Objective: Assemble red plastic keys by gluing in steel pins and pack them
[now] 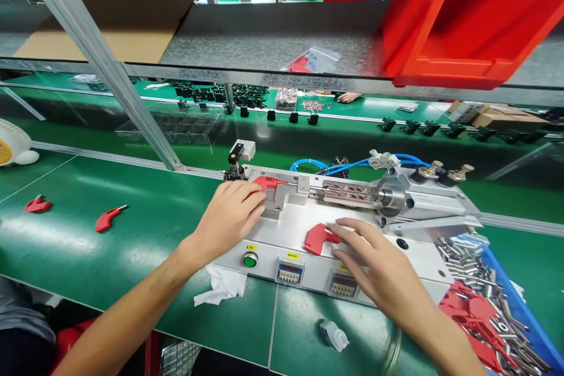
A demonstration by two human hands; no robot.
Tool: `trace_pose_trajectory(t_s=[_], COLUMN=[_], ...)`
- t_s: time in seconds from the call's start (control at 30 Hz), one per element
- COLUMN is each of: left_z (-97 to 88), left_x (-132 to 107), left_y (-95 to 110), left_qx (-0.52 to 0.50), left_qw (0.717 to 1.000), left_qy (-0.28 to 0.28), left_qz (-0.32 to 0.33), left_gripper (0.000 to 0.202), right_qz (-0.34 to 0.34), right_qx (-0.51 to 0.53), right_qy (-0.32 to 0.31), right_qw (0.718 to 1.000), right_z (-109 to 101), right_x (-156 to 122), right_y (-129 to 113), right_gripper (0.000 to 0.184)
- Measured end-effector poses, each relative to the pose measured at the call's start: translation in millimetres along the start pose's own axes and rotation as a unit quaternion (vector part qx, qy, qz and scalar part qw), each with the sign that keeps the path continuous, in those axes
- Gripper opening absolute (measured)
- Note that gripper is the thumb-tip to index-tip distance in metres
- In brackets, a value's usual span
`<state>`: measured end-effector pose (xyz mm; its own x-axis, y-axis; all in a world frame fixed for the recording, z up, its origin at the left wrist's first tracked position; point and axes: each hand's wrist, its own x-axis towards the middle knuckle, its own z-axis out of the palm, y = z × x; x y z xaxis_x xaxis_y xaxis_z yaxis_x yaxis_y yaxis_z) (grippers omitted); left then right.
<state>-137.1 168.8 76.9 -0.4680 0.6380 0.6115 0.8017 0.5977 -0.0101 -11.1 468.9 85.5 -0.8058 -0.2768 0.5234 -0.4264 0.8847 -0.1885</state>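
My left hand (232,211) is at the left end of the bench machine, fingers curled onto a red plastic handle piece (269,182) in the metal fixture (277,204). Its metal pin points right, toward a small block. Part of this piece is hidden under my fingers. My right hand (374,255) is over the machine's front plate, thumb and fingers closed around the pin end of a second red handle piece (318,239). To the right of the fixture, a clamp bar (350,194) joins a pneumatic cylinder (434,205).
Two red handle pieces (108,218) (37,204) lie on the green bench at left. A blue bin (522,299) of metal pins and red pieces stands right. A white cloth (224,284) and small bottle (333,335) lie in front. A red bin (467,70) overhangs the shelf.
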Motion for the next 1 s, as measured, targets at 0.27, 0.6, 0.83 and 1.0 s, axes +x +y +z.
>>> trace_pose_trajectory(t_s=[0.27, 0.6, 0.83, 1.0], left_z=[20.7, 21.1, 14.0, 23.0], left_x=[-121.0, -94.5, -78.1, -4.7], left_y=[40.7, 38.8, 58.1, 92.1], left_qx=[-0.104, -0.078, -0.219, -0.15], left_qw=[0.993, 0.997, 0.973, 0.988], left_qy=[0.055, 0.019, 0.023, -0.037], left_qz=[-0.023, -0.022, -0.067, 0.002], left_gripper=[0.022, 0.007, 0.014, 0.026], right_qz=[0.236, 0.39, 0.419, 0.419], right_qx=[-0.003, 0.087, 0.103, 0.132], right_qy=[0.132, 0.184, 0.247, 0.235], right_qw=[0.963, 0.898, 0.868, 0.867], right_z=[-8.4, 24.3, 42.8, 42.0], right_x=[-97.5, -116.9, -118.6, -125.3], right_y=[-19.1, -19.2, -33.3, -44.1], right_gripper=[0.009, 0.015, 0.016, 0.027])
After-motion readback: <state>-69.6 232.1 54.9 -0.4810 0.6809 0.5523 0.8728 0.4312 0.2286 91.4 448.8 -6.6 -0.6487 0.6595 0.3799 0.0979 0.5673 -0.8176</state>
